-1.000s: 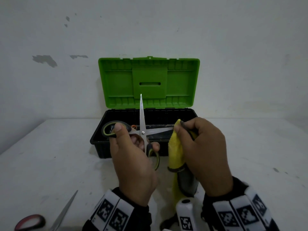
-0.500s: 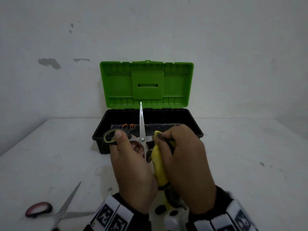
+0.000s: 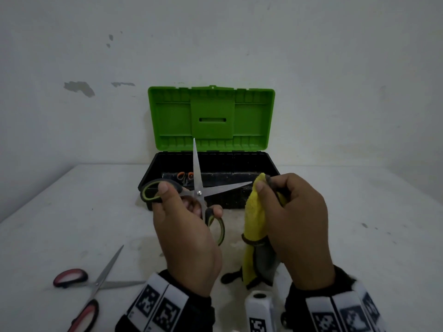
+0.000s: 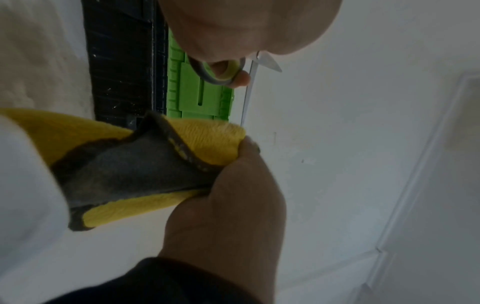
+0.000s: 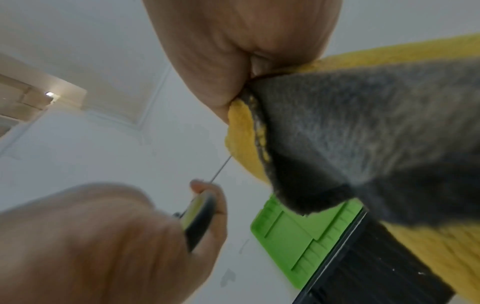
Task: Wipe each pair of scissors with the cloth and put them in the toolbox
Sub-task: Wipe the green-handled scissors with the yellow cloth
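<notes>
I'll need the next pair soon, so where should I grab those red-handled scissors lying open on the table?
Take the red-handled scissors by their handle loops, coming from above at the near-left edge of the white table. They lie flat and spread open, with one blade pointing away and one to the right, so gripping the loops likely keeps the hand off the edges.

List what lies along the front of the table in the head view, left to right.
Red-handled scissors lying open on the table → left hand holding the open green-and-grey-handled scissors → yellow-and-grey cloth → right hand pinching it.
</notes>
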### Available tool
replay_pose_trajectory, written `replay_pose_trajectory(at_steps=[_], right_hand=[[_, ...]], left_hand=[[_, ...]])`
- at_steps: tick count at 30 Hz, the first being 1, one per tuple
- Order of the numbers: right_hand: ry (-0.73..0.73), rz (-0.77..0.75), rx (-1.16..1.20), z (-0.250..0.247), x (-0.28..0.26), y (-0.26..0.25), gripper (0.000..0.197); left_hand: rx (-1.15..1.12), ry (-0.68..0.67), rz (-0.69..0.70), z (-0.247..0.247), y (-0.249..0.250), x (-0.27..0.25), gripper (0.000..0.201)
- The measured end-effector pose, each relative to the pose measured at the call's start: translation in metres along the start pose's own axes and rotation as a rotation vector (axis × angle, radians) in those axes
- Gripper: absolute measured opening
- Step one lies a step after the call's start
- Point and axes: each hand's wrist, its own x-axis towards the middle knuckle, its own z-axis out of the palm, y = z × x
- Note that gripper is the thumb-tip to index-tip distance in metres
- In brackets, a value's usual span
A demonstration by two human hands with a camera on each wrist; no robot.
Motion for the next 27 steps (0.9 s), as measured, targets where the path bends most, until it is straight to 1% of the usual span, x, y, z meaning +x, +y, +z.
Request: replay_pose_trajectory(at_steps=[1,3,4,5,8,9,12,13,15,17,21,23,27], right_hand=[[-0.018,-0.03,0.011,0.001,-0.005,-0.006,0.01],[-0.058,-0.098,0.066,0.006,-0.015,-0.019,0.009],[-0.071,-0.118,0.107,0.008,-0.017,-0.023,0.01],[-0.072,-0.125,0.119,0.009,-0.018,-0.023,0.011],[-0.046,-0.049,0.015,0.015,-0.015,-0.012,0.016],[-0.036,-0.021,0.01,0.017,-0.016,-0.008,0.017],[-0.084,0.012,0.116,0.021,-0.023,-0.016,0.019],[-0.105,0.016,0.134,0.021,-0.023,-0.017,0.02],[-0.087,0.036,0.1,0.018,-0.018,-0.012,0.021],[-0.042,0.067,0.053,0.015,-0.011,-0.006,0.022],[-0.061,0.036,0.037,0.016,-0.011,-0.006,0.02],[-0.068,0.051,0.026,0.016,-0.006,-0.001,0.019],[-0.033,0.094,-0.024,0.009,0.007,0.017,0.021]], left_hand=[[0.01,-0.004,-0.002,-0.001,-0.001,-0.002,0.034],[0.055,-0.003,0.002,-0.003,-0.003,-0.006,0.044],[0.088,0.003,0.012,-0.003,-0.004,-0.007,0.05],[0.116,0.01,0.03,-0.003,-0.004,-0.009,0.051],[0.112,-0.01,0.055,-0.003,-0.007,-0.012,0.037],[0.117,-0.013,0.059,-0.005,-0.008,-0.011,0.036],[0.152,-0.022,0.068,-0.005,-0.007,-0.012,0.053],[0.159,-0.018,0.069,-0.005,-0.007,-0.012,0.053],[0.148,-0.015,0.086,-0.003,-0.006,-0.014,0.039],[0.139,-0.035,0.09,-0.002,-0.007,-0.012,0.032],[0.126,-0.054,0.086,-0.004,-0.009,-0.009,0.034],[0.136,-0.067,0.075,-0.003,-0.009,-0.007,0.037],[0.119,-0.075,0.061,-0.001,-0.006,-0.003,0.031]])
